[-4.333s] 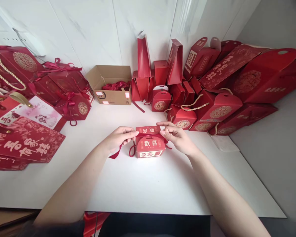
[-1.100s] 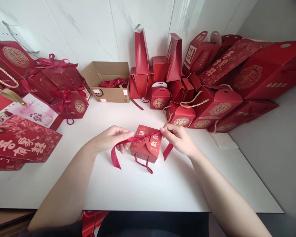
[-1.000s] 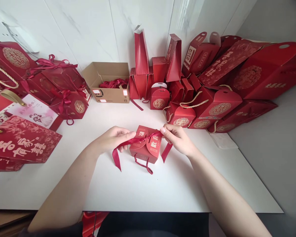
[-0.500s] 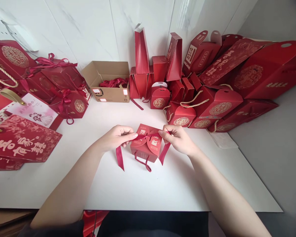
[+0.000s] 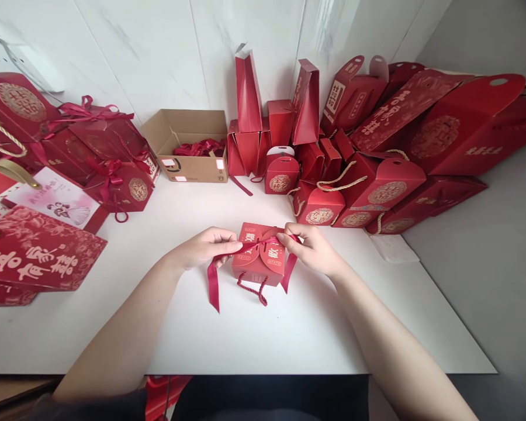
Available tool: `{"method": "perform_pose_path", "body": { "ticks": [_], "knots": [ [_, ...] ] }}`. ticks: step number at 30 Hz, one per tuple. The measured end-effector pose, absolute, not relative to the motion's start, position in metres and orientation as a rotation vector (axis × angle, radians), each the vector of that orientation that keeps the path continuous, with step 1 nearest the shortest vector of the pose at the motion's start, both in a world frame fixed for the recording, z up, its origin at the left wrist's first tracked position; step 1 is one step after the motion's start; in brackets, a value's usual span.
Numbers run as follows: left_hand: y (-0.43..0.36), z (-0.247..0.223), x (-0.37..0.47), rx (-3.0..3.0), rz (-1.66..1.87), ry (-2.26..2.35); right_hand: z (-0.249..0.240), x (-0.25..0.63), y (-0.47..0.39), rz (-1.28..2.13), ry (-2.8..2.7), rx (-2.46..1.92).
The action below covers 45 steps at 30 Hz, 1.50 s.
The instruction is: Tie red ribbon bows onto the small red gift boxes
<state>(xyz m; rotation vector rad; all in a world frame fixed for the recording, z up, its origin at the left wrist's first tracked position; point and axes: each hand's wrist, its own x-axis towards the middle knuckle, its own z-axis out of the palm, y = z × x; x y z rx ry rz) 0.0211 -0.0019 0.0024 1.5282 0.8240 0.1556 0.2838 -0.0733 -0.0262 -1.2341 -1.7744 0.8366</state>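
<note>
A small red gift box (image 5: 258, 270) with pale lettering and rounded top flaps stands on the white table. Across its top runs a dark red ribbon (image 5: 214, 287), knotted or crossed near the middle. My left hand (image 5: 214, 245) pinches the ribbon between thumb and fingers at the box's left side, and one tail hangs below it. On the right side, my right hand (image 5: 305, 245) pinches the other part, its tail hanging beside the box. A twisted red cord handle (image 5: 259, 296) droops from the front of the box.
Behind the box, a cardboard carton (image 5: 197, 168) holds red ribbons. Red boxes with rope handles (image 5: 318, 204) are stacked at the back right. More red boxes and bags (image 5: 48, 251) crowd the left. The white table (image 5: 263, 345) ends at a front edge.
The view has shifted slightly. Both hands still pinch the ribbon; the left-hand part looks pulled a little lower, and the box sits slightly further left in view.
</note>
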Motion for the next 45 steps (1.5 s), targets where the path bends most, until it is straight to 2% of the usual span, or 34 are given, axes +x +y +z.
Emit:
{"method": "perform_pose_path", "body": {
  "ticks": [17,23,25,29,32,45],
  "knots": [
    [-0.002,0.005,0.021,1.529,0.137,0.866,-0.035,0.284,-0.07,0.994,-1.632,-1.171],
    [0.006,0.005,0.003,1.528,0.112,0.608,-0.037,0.283,-0.07,0.99,-1.631,-1.172],
    [0.005,0.005,0.002,1.541,0.172,0.517,-0.037,0.283,-0.07,0.997,-1.631,-1.175],
    [-0.001,0.004,0.014,1.574,0.569,0.438,-0.035,0.281,-0.071,1.005,-1.639,-1.168],
    [-0.007,0.001,0.023,1.607,0.714,0.409,-0.034,0.281,-0.071,0.987,-1.649,-1.178],
    [-0.005,-0.003,0.026,1.796,0.656,0.559,-0.033,0.279,-0.072,0.998,-1.646,-1.184]
  ]
}}
